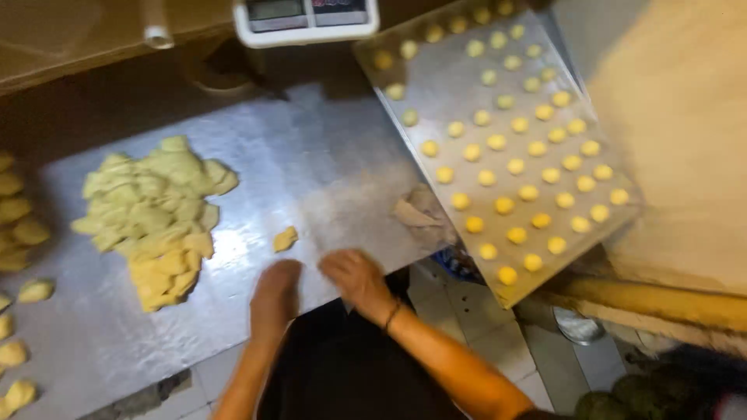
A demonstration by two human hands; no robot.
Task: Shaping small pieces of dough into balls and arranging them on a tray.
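Hands low at the near edge of the metal worktop (327,171), side by side and blurred with motion. Left hand (274,294) palm down, fingers curled under; cannot tell whether anything sits beneath it. Right hand (354,278) likewise flat and loosely cupped on the steel, a dark band at the wrist; grip hidden, no dough visibly held. Small dough piece (285,238) lying alone just beyond the left hand, apart from both. Heap of cut dough pieces (152,218) well off to the left; more pieces strung along the far left edge. Baking tray (436,85) to the right, tilted across the worktop's corner, near end jutting past the edge, rows of yellow dough balls (513,166) on it. Crumpled scrap (416,211) touching the tray's left rim. Scale (305,17) at the top.

Risks, as a judgement: an elbow or sleeve nudging the overhanging tray, tipping it and spilling the balls; dough sticking to the bare steel; the lone piece swept off the near edge by a quick hand.
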